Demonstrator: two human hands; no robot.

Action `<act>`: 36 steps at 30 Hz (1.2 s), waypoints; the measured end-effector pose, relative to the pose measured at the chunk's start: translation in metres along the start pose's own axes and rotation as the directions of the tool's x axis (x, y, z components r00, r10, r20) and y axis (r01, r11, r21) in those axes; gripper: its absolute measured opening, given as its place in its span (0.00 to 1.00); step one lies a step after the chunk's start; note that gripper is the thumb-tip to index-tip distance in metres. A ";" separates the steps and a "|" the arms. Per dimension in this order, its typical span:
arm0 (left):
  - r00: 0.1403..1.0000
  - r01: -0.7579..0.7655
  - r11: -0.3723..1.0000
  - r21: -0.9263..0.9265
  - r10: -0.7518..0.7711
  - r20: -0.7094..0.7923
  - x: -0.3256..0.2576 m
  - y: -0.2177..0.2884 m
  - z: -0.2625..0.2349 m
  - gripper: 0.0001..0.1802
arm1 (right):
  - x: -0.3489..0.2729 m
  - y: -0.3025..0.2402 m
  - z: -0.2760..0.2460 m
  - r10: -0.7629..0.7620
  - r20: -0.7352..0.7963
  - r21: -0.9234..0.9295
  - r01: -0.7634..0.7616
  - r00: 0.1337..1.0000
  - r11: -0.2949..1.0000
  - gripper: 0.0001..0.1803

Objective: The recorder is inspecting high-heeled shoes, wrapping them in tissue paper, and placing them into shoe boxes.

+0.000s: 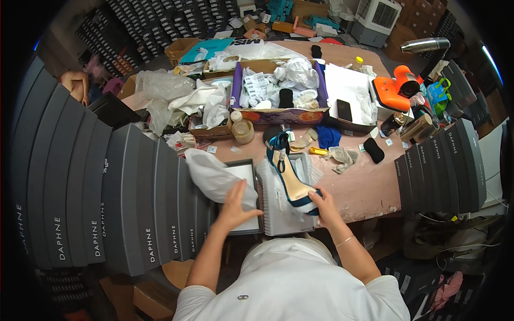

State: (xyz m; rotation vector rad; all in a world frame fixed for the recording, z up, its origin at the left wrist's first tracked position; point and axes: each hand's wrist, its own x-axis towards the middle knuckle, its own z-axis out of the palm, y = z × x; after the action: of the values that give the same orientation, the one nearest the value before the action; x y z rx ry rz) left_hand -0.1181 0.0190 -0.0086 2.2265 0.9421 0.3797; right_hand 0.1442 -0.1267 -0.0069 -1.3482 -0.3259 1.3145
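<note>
Sandal [292,182], gripped only at its five-o'clock end, could tip from the right hand [325,207], left hand [235,204] open.

white lettering [150,245] on grey boxes [128,187], printed paper [256,85]

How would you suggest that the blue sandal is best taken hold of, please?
I'd pinch the sandal by its near end, coming from the right, where the right hand already grips it. That end points toward the person, and its blue band offers a broad edge; the straps at the far end look thin, so probably give a poorer hold.
</note>
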 end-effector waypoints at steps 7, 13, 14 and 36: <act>0.953 0.106 -0.313 -0.944 -0.238 0.186 0.015 0.049 0.063 0.30 | -0.043 -0.002 0.054 -0.295 0.463 -0.534 0.528 0.836 0.660 0.38; 0.932 0.177 -0.288 -0.941 -0.257 0.254 0.002 0.043 0.057 0.43 | -0.042 -0.004 0.069 -0.302 0.681 -0.617 0.745 0.667 0.253 0.23; 0.929 0.178 -0.291 -0.940 -0.267 0.258 -0.001 0.040 0.055 0.44 | -0.038 0.002 0.074 -0.355 0.664 -0.619 0.750 0.659 0.233 0.22; 0.904 0.168 -0.101 -0.981 -0.380 0.194 -0.006 0.047 0.032 0.29 | -0.025 -0.011 0.074 -0.353 0.633 -0.588 0.725 0.689 0.360 0.31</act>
State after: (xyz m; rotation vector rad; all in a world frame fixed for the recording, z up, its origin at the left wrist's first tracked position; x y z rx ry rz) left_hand -0.0820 -0.0241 0.0002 0.5117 0.7153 0.7375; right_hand 0.0817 -0.1063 0.0367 -1.4447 -1.7491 0.7955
